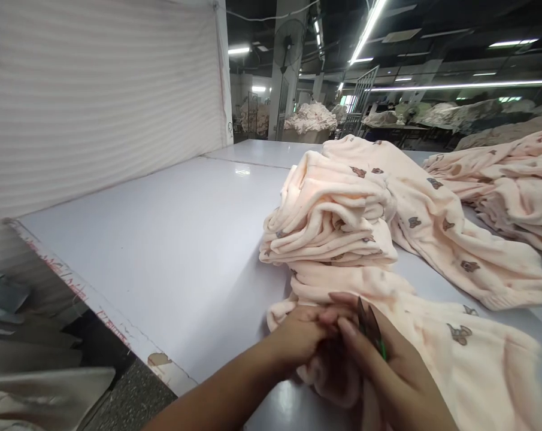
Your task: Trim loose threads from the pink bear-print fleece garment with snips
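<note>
A pale pink fleece garment point(468, 353) with small brown bear prints lies on the white table point(163, 239) right in front of me. My left hand point(300, 335) pinches a fold of its near edge. My right hand point(387, 371) presses against the left one and holds small thread snips point(372, 329) with a green handle, blades pointing up and away. Just behind the hands sits a folded stack of the same pink fleece point(333, 215).
More pink fleece pieces trail across the table at the centre right point(454, 239) and far right point(513, 179). A white ribbed wall panel point(100, 96) stands at the left. The table's worn front edge point(95, 305) drops to the floor. Fabric heaps fill the background.
</note>
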Tool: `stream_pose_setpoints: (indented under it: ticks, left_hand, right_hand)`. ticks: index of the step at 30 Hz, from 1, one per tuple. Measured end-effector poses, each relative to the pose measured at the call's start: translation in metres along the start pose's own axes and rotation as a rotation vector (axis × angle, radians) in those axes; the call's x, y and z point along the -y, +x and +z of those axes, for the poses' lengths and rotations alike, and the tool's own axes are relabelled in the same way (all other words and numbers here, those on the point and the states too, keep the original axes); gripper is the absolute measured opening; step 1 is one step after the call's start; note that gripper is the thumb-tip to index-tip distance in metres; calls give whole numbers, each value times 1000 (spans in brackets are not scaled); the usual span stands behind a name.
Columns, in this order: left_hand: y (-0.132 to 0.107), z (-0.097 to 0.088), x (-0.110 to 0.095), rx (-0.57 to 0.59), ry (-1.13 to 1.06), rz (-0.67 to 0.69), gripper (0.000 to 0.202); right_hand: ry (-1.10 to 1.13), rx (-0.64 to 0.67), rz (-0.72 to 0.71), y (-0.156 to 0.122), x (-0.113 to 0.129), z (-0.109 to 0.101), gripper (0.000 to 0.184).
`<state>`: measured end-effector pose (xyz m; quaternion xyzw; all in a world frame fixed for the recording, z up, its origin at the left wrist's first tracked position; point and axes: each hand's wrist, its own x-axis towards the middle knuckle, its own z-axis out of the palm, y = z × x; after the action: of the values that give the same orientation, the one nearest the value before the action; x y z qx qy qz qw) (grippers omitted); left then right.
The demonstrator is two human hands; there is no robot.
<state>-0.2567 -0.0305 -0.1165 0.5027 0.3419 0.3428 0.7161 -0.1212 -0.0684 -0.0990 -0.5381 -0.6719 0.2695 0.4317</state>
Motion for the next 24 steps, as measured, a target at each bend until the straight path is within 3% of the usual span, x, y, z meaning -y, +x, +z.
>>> stream_pose_setpoints:
  ticks: [3, 5, 6, 8, 10, 12, 16, 19, 21, 24]
  left_hand:
    - [-16, -26, 9, -236, 154, 76, 19]
    - [-25, -36, 14, -407, 405, 177, 35]
    - [-27, -39, 16, -429, 530, 217, 44]
    - [-26, -41, 21, -344, 627, 253, 45]
    - [-23, -41, 25, -218, 512, 245, 25]
    - [-19, -41, 26, -178, 382, 224, 15]
    - [-18, -39, 19, -161, 10, 149, 13]
    - [-14, -20, 18, -61, -197, 182, 27]
    - [-6, 0, 23, 19, -55, 288, 47]
    - [7, 30, 33, 49, 481, 427, 51]
  right_hand:
    - [-27, -92, 43, 14, -17, 10, 30]
    - [-75, -85, 33, 18, -25, 11, 31]
    - [-99, -77, 22, 18, -27, 10, 30]
    - [-138, -66, -2, 17, -28, 10, 27]
    - [-166, -54, -14, 15, -28, 9, 24]
    - [-181, -48, -7, 15, -30, 5, 23]
    - [-165, -128, 90, 21, -36, -9, 25]
    - [-71, -146, 166, 24, -34, -19, 31]
    - [3, -152, 190, 21, -25, -22, 37]
    - [10, -169, 128, 13, -8, -13, 33]
